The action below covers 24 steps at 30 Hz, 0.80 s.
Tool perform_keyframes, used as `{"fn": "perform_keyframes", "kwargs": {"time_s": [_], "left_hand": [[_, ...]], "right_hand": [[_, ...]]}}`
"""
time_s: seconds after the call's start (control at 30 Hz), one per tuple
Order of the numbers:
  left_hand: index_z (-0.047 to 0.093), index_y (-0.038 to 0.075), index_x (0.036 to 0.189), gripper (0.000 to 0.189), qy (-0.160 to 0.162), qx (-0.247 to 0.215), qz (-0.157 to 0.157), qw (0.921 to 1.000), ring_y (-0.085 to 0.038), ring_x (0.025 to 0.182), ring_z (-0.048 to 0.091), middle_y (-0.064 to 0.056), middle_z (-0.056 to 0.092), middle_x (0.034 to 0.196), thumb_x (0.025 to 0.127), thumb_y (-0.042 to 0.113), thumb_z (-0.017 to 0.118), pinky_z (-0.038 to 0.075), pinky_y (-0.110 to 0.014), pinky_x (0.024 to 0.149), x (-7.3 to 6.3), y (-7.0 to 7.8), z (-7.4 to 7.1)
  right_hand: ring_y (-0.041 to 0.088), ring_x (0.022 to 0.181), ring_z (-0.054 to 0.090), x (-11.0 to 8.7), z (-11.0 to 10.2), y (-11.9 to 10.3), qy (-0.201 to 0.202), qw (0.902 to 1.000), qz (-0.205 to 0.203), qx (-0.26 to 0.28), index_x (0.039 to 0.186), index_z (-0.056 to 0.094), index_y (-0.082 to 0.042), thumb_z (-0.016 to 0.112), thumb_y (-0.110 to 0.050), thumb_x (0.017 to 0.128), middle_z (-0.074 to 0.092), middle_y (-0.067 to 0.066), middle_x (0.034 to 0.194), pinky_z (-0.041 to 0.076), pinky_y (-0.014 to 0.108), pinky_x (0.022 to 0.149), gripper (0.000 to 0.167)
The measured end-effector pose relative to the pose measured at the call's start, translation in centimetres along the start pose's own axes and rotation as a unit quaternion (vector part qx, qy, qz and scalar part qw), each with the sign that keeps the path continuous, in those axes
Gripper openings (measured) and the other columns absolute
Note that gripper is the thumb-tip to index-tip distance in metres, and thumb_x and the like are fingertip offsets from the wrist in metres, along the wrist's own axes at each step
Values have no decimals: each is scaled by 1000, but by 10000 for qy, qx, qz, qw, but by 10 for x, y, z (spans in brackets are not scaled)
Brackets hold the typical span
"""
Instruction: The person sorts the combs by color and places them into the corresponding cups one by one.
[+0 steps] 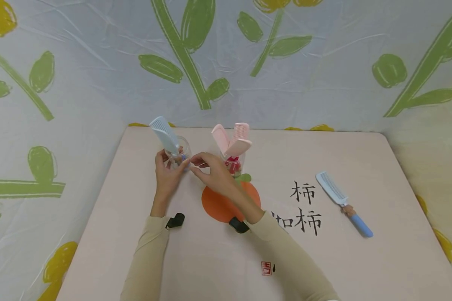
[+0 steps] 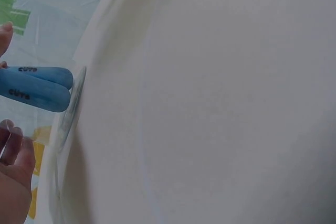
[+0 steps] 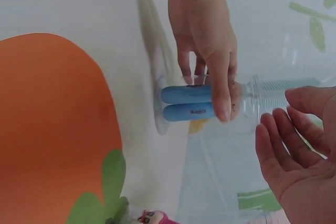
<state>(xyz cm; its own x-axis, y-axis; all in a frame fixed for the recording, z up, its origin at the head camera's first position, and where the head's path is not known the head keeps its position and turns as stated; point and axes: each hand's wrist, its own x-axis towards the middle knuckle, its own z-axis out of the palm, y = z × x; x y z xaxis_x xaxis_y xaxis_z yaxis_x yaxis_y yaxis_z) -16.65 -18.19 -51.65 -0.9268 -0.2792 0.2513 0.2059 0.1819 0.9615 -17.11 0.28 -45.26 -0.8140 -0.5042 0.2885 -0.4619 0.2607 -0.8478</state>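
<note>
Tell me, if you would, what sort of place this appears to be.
Probably a small indoor set arranged for recording: creased flower-patterned sheeting rises behind and beside a pale table, and a black device sits near each wrist.

There are two hands (image 1: 167,174) (image 1: 214,172), two jars (image 1: 186,145) (image 1: 242,162), two blue combs (image 1: 165,134) at nine o'clock, one blue comb (image 1: 335,190) at four o'clock, three pink combs (image 1: 239,147) centrally.
</note>
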Motion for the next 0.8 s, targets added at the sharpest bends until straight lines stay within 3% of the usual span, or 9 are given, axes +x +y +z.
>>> {"fn": "perform_keyframes", "kwargs": {"time_s": [0.5, 0.8], "left_hand": [[41, -3, 140, 68, -23, -66, 1, 10000, -20, 117, 42, -15, 52, 141, 86, 1, 82, 31, -53, 119, 0, 4, -1], [39, -5, 141, 70, -31, -109, -17, 9999, -21, 119, 43, -17, 51, 141, 86, 1, 81, 31, -50, 119, -1, 3, -1]], "right_hand": [[23, 90, 70, -39, -18, 12, 404, 9967, -171, 680, 106, 69, 4, 73, 0, 93, 72, 11, 100, 59, 43, 89, 14], [24, 91, 71, -62, -35, 16, 477, 9981, 46, 395, 107, 70, -1, 75, -4, 93, 72, 6, 100, 58, 44, 89, 15]]}}
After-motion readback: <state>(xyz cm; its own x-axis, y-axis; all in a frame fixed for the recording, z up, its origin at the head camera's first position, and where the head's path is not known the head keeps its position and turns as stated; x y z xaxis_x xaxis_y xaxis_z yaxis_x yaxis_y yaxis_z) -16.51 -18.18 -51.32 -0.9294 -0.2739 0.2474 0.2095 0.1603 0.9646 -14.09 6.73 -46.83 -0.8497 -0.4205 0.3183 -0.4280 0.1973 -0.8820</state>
